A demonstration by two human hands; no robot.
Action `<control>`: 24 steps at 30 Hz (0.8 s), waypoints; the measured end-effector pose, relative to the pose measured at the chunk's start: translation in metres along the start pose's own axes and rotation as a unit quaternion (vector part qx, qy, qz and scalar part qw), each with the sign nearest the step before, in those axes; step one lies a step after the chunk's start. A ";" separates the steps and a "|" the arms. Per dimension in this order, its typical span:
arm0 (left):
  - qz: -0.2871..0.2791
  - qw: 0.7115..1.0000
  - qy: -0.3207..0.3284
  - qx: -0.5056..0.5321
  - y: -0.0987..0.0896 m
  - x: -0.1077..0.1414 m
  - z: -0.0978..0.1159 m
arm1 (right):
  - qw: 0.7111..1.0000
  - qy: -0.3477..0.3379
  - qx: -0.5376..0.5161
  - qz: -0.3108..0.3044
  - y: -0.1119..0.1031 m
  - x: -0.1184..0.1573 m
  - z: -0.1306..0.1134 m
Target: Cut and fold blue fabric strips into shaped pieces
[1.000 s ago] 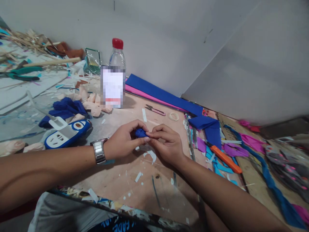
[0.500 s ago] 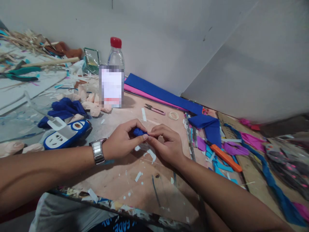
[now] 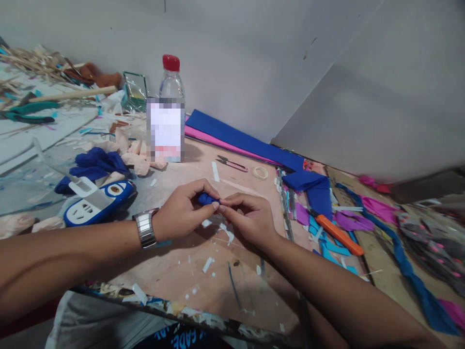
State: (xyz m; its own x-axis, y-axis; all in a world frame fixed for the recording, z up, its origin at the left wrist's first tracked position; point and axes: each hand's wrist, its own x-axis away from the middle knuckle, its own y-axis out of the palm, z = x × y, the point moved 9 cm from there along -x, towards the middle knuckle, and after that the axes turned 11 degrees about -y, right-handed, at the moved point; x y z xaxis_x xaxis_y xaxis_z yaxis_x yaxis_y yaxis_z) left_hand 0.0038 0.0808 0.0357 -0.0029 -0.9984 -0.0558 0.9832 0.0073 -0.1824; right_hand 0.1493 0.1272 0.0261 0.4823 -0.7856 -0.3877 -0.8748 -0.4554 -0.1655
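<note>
My left hand (image 3: 183,208), with a silver watch (image 3: 146,229) on its wrist, pinches a small dark blue bunched piece (image 3: 207,198) between thumb and fingers. My right hand (image 3: 250,215) is closed too, its thumb and forefinger pressed together at the right end of that piece, touching my left fingertips. What lies between the right fingertips is too small to make out. Both hands are over the middle of the board (image 3: 218,303). Pink-handled thread snips (image 3: 232,164) and a pale ring (image 3: 260,172) lie beyond them.
A blurred upright screen (image 3: 166,130) stands before a red-capped bottle (image 3: 171,80). On the left are a blue-white power strip (image 3: 96,202), blue cloth (image 3: 98,162) and green-handled pliers (image 3: 31,112). An orange cutter (image 3: 339,235), blue strips (image 3: 247,140) and scraps lie right and behind.
The whole view has shifted slightly, so things appear a little further left. Both hands keep nearly the same pose around the blue piece.
</note>
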 end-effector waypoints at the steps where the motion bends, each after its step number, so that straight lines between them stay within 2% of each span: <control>1: 0.002 1.000 0.000 -0.002 0.000 0.000 0.000 | 1.000 -0.011 0.003 0.001 0.000 -0.001 -0.002; 4: 0.002 1.000 -0.001 -0.001 0.000 -0.001 -0.001 | 1.000 -0.028 0.001 0.003 0.001 -0.002 -0.006; 11: 0.004 1.000 -0.001 -0.028 -0.002 0.000 0.001 | 0.998 0.025 -0.056 0.012 0.002 0.002 0.007; 17: 0.002 0.998 0.028 -0.049 0.000 0.001 0.006 | 0.994 0.058 -0.095 0.012 0.004 0.004 0.018; 24: 0.003 0.996 0.049 -0.071 0.001 0.001 0.006 | 0.996 0.066 -0.058 0.019 0.000 0.003 0.019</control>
State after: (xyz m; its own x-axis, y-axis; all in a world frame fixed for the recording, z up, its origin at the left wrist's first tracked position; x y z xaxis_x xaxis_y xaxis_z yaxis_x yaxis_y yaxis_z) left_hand 0.0055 0.0796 0.0412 -0.0221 -0.9883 -0.1508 0.9473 0.0276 -0.3191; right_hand 0.1496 0.1330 0.0073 0.4574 -0.8479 -0.2680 -0.8851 -0.4633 -0.0447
